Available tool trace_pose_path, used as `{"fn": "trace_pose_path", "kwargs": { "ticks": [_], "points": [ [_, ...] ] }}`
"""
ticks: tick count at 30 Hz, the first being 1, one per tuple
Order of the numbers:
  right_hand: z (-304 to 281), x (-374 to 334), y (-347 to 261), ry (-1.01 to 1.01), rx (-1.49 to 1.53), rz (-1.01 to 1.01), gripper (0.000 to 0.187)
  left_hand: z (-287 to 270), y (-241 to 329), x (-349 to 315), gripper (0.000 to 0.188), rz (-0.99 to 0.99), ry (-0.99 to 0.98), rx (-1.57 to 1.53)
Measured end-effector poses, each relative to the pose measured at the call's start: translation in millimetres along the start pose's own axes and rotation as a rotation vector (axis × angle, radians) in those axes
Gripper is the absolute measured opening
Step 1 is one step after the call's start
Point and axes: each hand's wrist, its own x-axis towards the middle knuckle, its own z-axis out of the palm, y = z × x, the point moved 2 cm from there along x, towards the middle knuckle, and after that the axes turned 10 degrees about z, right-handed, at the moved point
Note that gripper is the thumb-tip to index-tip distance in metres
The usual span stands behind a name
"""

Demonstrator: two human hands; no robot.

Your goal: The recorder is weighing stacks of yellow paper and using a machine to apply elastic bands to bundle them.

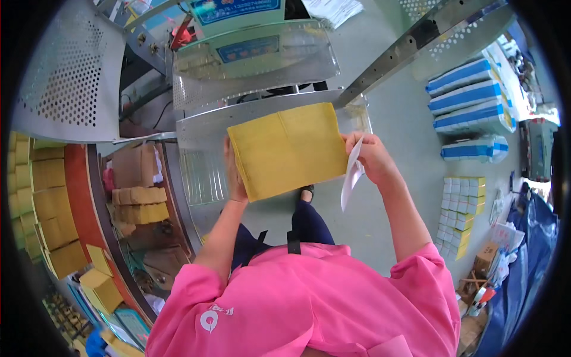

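A broad yellow block (288,152), seemingly a stack of paper or envelopes, is held up in front of me, slightly tilted, with a faint line down its upper middle. My left hand (235,174) grips its left edge, the fingers partly hidden by the stack. At the right edge, my right hand (373,157) is closed with a thin white sheet of paper (352,178) pinched between thumb and fingers. That sheet hangs down beside the stack's lower right corner. Whether the right fingertips also grip the stack is hard to make out.
Beyond the stack stands a metal machine table (202,128) with a clear plastic cover (256,62). A slanted metal bar (404,50) rises at the right. Shelves with yellow bundles (140,205) are at the left. Blue-and-white packages (467,98) and banded bundles (459,208) lie on the right.
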Motion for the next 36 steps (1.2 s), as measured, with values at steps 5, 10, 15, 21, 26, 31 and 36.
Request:
{"fn": "trace_pose_path", "kwargs": {
  "ticks": [5, 10, 15, 21, 26, 31, 36],
  "points": [
    [-61.2, 39.4, 12.4, -0.32, 0.247, 0.083, 0.012, 5.1, -32.2, -41.0, 0.046, -0.96, 0.358, -1.237],
    [-98.6, 88.0, 51.2, -0.294, 0.456, 0.257, 0.01, -30.2, -4.9, -1.8, 0.055, -0.662, -0.142, -0.396],
    [-80.4, 99.4, 67.4, -0.181, 0.364, 0.27, 0.034, -29.2, 22.1, 16.6, 0.056, -1.006, 0.217, -1.068],
    [-51.9, 69.0, 48.7, -0.031, 0.417, -0.103, 0.046, -35.7, 31.7, 28.4, 0.056, -0.973, 0.132, -0.826],
    [-68.2, 73.5, 64.4, -0.469, 1.019, 0.031, 0.042, -39.8, 33.0, 31.8, 0.055, -1.059, 0.076, -0.87],
    [-89.3, 100.1, 98.7, -0.245, 0.765, 0.126, 0.035, -38.0, 30.7, 28.8, 0.059, -1.087, 0.095, -0.91],
    [-39.6, 90.8, 71.6, 0.407, 0.086, -0.048, 0.021, -32.8, 39.0, 31.8, 0.064, -1.098, 0.1, -0.9]
  ]
}}
